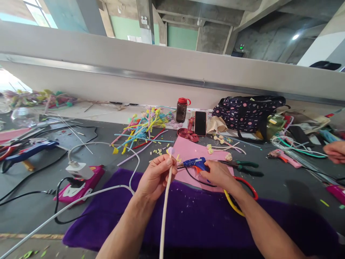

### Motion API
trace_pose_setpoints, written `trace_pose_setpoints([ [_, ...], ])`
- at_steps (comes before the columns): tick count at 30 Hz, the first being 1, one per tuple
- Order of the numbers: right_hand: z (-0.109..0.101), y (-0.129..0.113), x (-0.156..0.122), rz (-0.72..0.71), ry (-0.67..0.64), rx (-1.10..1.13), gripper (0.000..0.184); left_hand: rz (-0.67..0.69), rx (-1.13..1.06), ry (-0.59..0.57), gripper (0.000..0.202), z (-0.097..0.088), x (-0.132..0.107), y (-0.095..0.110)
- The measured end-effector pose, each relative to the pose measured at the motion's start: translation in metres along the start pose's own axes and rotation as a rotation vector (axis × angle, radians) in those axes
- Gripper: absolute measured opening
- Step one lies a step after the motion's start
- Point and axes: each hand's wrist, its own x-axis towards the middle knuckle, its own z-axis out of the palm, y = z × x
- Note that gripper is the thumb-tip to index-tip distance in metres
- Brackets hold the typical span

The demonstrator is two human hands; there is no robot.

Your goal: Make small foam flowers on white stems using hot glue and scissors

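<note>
My left hand (156,176) is closed, pinching a long white stem (165,205) just below its small pale purple and yellow tip (170,150). The stem runs down toward me, past the bottom of the view. Close on the right, my right hand (217,172) is wrapped round the handle of a blue glue gun (195,162) with an orange trigger. Its nozzle points left, near my left fingers; whether it touches the stem I cannot tell. Beneath lies a pink sheet (185,144), holding white stems with knobbly tips (228,157). Green-handled pliers (249,168) lie by its right edge.
A purple cloth (107,208) covers the table's front. Colourful fuzzy sticks (147,126) are heaped behind. A bottle (182,110), phone (200,123) and patterned bag (242,115) stand farther back. At left sits a pink power strip (91,183) with cables. Another person's hand (335,151) shows at right.
</note>
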Motion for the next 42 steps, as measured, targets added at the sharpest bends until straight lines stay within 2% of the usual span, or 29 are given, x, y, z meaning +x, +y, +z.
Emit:
trace_pose_setpoints([
  [9, -0.017, 0.021, 0.0, 0.091, -0.056, 0.459, 0.019, -0.02, -0.007, -0.004, 0.019, 0.001, 0.001, -0.004],
  [15, -0.018, 0.014, -0.005, 0.104, -0.057, 0.754, 0.03, -0.055, 0.002, 0.045, 0.017, 0.002, 0.004, -0.006],
  [18, -0.02, 0.007, -0.01, 0.078, 0.016, 0.956, 0.037, -0.046, 0.0, 0.059, 0.017, 0.001, 0.005, -0.007],
  [21, -0.019, 0.004, -0.012, 0.037, 0.083, 1.172, 0.028, -0.056, 0.0, 0.066, 0.017, -0.001, 0.007, -0.008],
  [25, -0.014, 0.007, -0.014, 0.061, 0.051, 1.354, 0.017, -0.096, 0.0, 0.051, 0.017, 0.001, 0.009, -0.012],
  [28, -0.015, 0.005, -0.019, 0.038, 0.073, 1.346, 0.018, -0.152, 0.005, 0.05, 0.016, 0.003, 0.009, -0.014],
  [34, -0.021, -0.002, -0.037, -0.119, -0.063, 1.176, 0.024, -0.195, -0.005, 0.083, 0.016, 0.003, 0.01, -0.017],
  [38, -0.023, -0.001, -0.041, -0.192, 0.031, 0.999, 0.017, -0.192, 0.034, 0.08, 0.018, 0.002, 0.011, -0.019],
  [42, -0.027, -0.004, -0.049, -0.208, 0.072, 0.817, 0.023, -0.175, 0.069, 0.073, 0.022, 0.001, 0.011, -0.021],
])
